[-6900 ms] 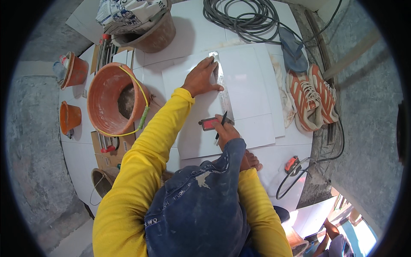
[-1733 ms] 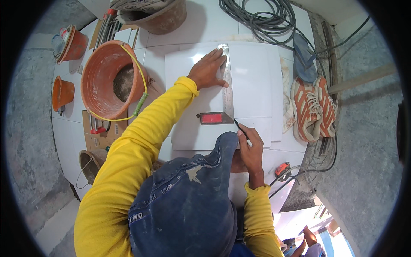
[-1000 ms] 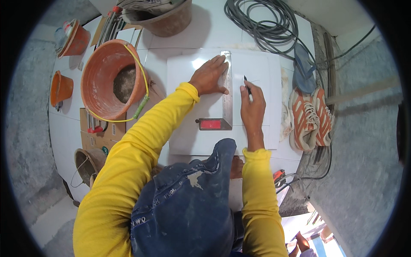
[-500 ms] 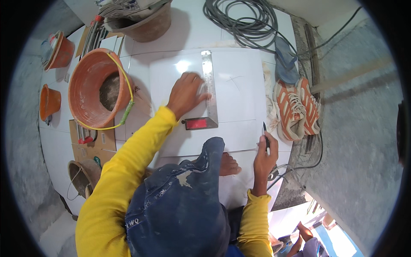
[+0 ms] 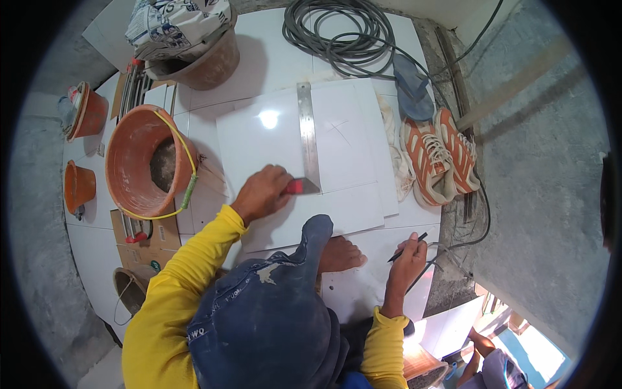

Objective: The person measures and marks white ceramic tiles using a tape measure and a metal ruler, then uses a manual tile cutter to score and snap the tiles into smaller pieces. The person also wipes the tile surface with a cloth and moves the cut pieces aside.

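Note:
My left hand (image 5: 263,192) is closed round the red handle of a try square (image 5: 306,129), whose metal blade points away from me across a large white tile (image 5: 259,152). The handle lies crosswise, partly covered by my fingers. Thin lines are drawn on the tile, including a small cross to the right of the blade. My right hand (image 5: 407,264) holds a dark pen (image 5: 422,237) over the floor, right of the tile's near corner, its tip pointing left. My bare foot (image 5: 341,254) rests at the tile's near edge.
An orange bucket (image 5: 123,139) with a yellow handle stands left of the tile. A larger tub (image 5: 214,61) holding a sack is at the far left. Coiled black cable (image 5: 350,58), a blue sandal (image 5: 413,91) and orange-white shoes (image 5: 424,162) line the right. Another person (image 5: 495,369) is at lower right.
My left hand has moved from beside the blade toward me and taken hold of the square's handle. The right hand has drawn nearer me, and the pen now points left.

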Available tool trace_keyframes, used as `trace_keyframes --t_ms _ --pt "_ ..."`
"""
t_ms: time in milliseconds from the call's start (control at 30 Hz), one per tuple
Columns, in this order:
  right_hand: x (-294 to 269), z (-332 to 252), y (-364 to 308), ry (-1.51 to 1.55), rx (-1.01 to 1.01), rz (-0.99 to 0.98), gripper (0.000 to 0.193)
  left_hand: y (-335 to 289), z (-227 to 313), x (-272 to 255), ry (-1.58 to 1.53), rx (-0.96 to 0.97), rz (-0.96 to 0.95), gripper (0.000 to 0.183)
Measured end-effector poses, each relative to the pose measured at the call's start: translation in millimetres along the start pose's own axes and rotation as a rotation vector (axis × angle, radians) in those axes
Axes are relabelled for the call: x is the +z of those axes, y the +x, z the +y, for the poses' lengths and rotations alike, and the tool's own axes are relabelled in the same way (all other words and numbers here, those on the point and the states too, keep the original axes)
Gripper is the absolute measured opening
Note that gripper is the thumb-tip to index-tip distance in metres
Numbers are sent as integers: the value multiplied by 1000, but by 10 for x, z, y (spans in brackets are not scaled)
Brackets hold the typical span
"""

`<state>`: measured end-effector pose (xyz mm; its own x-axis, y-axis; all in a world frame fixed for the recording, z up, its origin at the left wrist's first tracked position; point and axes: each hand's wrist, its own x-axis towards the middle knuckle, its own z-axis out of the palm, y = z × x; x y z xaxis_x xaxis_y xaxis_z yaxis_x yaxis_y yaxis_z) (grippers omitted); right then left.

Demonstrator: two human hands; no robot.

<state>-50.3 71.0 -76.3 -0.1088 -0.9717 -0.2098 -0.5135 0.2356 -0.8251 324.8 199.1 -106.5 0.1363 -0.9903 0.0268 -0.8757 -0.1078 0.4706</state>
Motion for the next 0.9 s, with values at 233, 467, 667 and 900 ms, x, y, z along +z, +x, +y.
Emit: trace_keyframes --t_ms 233,467,667,900 --pt "148 203 106 -453 -144 -184 40 858 -729 -221 58 -127 233 30" --pt "178 543 172 -655 -146 -121 35 1515 -1409 -197 207 -200 340 39" --pt "187 522 155 -721 -171 -65 53 1530 -1724 -139 228 -446 411 44" --pt "470 44 -484 743 806 -375 50 1036 -1429 -244 196 -836 211 57"
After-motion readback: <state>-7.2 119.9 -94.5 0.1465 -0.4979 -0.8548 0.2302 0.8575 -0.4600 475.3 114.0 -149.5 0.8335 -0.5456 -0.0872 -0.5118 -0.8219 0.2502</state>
